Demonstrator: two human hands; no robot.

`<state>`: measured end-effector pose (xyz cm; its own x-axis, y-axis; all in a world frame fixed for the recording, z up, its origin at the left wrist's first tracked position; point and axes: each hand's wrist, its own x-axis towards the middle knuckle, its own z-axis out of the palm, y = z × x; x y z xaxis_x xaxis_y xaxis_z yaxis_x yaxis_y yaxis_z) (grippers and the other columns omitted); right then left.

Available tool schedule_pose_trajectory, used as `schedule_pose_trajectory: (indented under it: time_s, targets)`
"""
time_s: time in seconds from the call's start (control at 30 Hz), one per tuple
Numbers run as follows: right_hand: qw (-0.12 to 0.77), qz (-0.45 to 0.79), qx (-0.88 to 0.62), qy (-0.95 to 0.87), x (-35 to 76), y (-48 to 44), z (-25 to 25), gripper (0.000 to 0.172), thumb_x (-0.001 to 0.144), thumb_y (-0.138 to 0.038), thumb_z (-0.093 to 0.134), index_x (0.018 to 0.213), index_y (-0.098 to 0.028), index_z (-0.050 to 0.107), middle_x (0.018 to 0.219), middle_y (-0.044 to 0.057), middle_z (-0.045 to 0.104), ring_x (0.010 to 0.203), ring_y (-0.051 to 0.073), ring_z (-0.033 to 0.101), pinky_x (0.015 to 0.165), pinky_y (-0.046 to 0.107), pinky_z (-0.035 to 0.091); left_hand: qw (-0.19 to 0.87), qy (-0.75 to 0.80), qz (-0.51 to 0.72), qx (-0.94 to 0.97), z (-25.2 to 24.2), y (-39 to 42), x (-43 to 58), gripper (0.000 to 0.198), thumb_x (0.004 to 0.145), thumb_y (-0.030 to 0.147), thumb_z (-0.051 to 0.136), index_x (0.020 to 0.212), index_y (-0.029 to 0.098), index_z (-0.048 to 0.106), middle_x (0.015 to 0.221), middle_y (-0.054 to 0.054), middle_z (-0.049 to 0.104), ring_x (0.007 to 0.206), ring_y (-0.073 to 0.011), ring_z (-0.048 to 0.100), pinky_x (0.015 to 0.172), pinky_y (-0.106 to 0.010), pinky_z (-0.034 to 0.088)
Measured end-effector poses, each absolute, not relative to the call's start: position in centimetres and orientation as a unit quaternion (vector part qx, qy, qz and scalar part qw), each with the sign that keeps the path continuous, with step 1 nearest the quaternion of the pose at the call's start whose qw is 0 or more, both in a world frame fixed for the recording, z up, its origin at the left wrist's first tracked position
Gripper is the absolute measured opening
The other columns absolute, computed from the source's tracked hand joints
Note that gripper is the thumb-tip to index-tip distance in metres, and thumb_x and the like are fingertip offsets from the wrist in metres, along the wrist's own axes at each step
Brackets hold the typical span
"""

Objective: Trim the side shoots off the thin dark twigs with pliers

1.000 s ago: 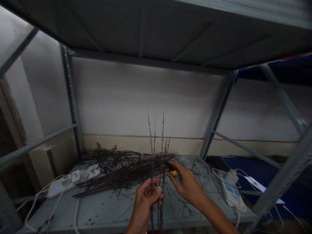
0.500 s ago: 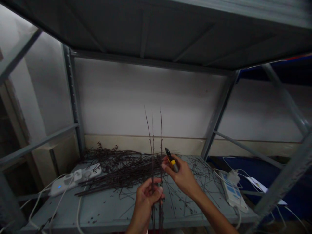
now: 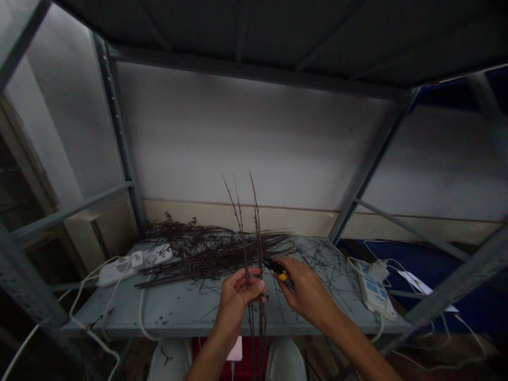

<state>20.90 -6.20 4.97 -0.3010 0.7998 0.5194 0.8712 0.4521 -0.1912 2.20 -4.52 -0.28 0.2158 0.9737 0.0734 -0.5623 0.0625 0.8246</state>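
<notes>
My left hand [image 3: 238, 296] is closed around a few long, thin, dark twigs [image 3: 241, 227], held upright in front of me. Their tips rise above the shelf and their lower ends hang past its front edge. My right hand [image 3: 304, 288] grips a pair of pliers or cutters [image 3: 282, 273] with black jaws and yellow-and-dark handles. The jaws point left and lie at the twigs, just above my left fingers; whether they touch a stem I cannot tell. Behind my hands a pile of similar dark twigs [image 3: 206, 259] lies across the shelf.
A metal shelf [image 3: 186, 312] carries the pile and scattered trimmings. White power strips lie at the left [image 3: 119, 271] and right [image 3: 375, 291], with cables hanging off the front. A blue surface with a white sheet [image 3: 420, 283] is at the right. Metal posts frame both sides.
My right hand has turned and lowered the cutters, so their jaws now point left at the twigs instead of upward. The twigs lean slightly more left. The view has tilted down.
</notes>
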Motion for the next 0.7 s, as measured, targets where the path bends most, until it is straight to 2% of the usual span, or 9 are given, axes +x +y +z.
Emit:
schedule_pose_trajectory:
  time_s: [0.17, 0.27, 0.33, 0.4, 0.47, 0.53, 0.63, 0.7]
  targets:
    - [0.123, -0.225, -0.497, -0.829, 21.3, -6.7, 5.8, 0.042, 0.081, -0.005, 0.057, 0.122, -0.014, 0.058, 0.108, 0.012, 0.071, 0.096, 0.03, 0.064, 0.083, 0.043, 0.048, 0.654, 0.281, 0.575, 0.403, 0.1, -4.6, 2.4, 0.037, 0.065, 0.027, 0.09, 0.096, 0.013, 0.075, 0.078, -0.004, 0.071, 0.071, -0.0185, 0.068, 0.061, -0.029, 0.06]
    - [0.075, -0.287, -0.464, -0.835, 21.5, -6.6, 6.4, 0.044, 0.083, -0.004, 0.056, 0.126, -0.013, 0.056, 0.109, 0.013, 0.071, 0.098, 0.031, 0.063, 0.084, 0.044, 0.045, 0.632, 0.292, 0.585, 0.415, 0.3, -4.7, 2.4, 0.037, 0.065, 0.027, 0.09, 0.096, 0.014, 0.075, 0.077, -0.004, 0.071, 0.069, -0.0177, 0.067, 0.059, -0.028, 0.059]
    - [0.067, -0.302, -0.45, -0.838, 21.8, -6.5, 6.5, 0.036, 0.086, -0.005, 0.055, 0.12, -0.015, 0.059, 0.103, 0.012, 0.072, 0.094, 0.03, 0.063, 0.08, 0.041, 0.043, 0.625, 0.3, 0.591, 0.413, 0.4, -4.8, 2.4, 0.038, 0.065, 0.027, 0.09, 0.097, 0.014, 0.075, 0.077, -0.004, 0.072, 0.069, -0.0179, 0.067, 0.059, -0.027, 0.059]
    - [0.067, -0.288, -0.456, -0.839, 22.0, -6.4, 6.5, 0.023, 0.087, -0.005, 0.055, 0.105, -0.017, 0.062, 0.092, 0.008, 0.071, 0.083, 0.026, 0.063, 0.073, 0.037, 0.042, 0.621, 0.31, 0.594, 0.407, 0.3, -4.9, 2.5, 0.041, 0.063, 0.026, 0.091, 0.099, 0.014, 0.075, 0.077, -0.005, 0.073, 0.068, -0.0183, 0.068, 0.059, -0.027, 0.058]
    - [0.076, -0.251, -0.477, -0.839, 22.1, -6.4, 6.4, 0.019, 0.085, -0.003, 0.055, 0.092, -0.019, 0.062, 0.084, 0.006, 0.07, 0.074, 0.023, 0.064, 0.067, 0.034, 0.04, 0.618, 0.319, 0.596, 0.401, 0.2, -4.9, 2.6, 0.043, 0.062, 0.025, 0.091, 0.101, 0.013, 0.076, 0.077, -0.006, 0.074, 0.067, -0.0179, 0.068, 0.06, -0.027, 0.057]
    - [0.101, -0.19, -0.506, -0.835, 22.0, -6.5, 6.4, 0.018, 0.084, -0.005, 0.056, 0.091, -0.02, 0.063, 0.084, 0.004, 0.072, 0.073, 0.022, 0.066, 0.064, 0.031, 0.04, 0.619, 0.327, 0.595, 0.395, 0.0, -4.8, 2.7, 0.044, 0.062, 0.025, 0.091, 0.102, 0.013, 0.076, 0.078, -0.007, 0.075, 0.065, -0.0173, 0.068, 0.06, -0.026, 0.056]
    - [0.207, -0.05, -0.568, -0.795, 21.4, -6.5, 6.6, 0.007, 0.088, -0.027, 0.063, 0.092, -0.022, 0.066, 0.084, 0.004, 0.075, 0.076, 0.023, 0.069, 0.066, 0.031, 0.045, 0.623, 0.33, 0.593, 0.388, -0.3, -4.6, 2.7, 0.044, 0.062, 0.027, 0.091, 0.102, 0.013, 0.077, 0.08, -0.007, 0.076, 0.066, -0.0179, 0.068, 0.06, -0.027, 0.056]
    - [0.315, 0.058, -0.594, -0.738, 20.7, -6.3, 6.9, 0.021, 0.087, -0.043, 0.066, 0.09, -0.022, 0.068, 0.084, 0.004, 0.076, 0.078, 0.024, 0.07, 0.07, 0.033, 0.05, 0.624, 0.328, 0.592, 0.391, -0.4, -4.4, 2.8, 0.043, 0.062, 0.029, 0.091, 0.1, 0.013, 0.077, 0.079, -0.007, 0.076, 0.067, -0.0184, 0.069, 0.059, -0.027, 0.056]
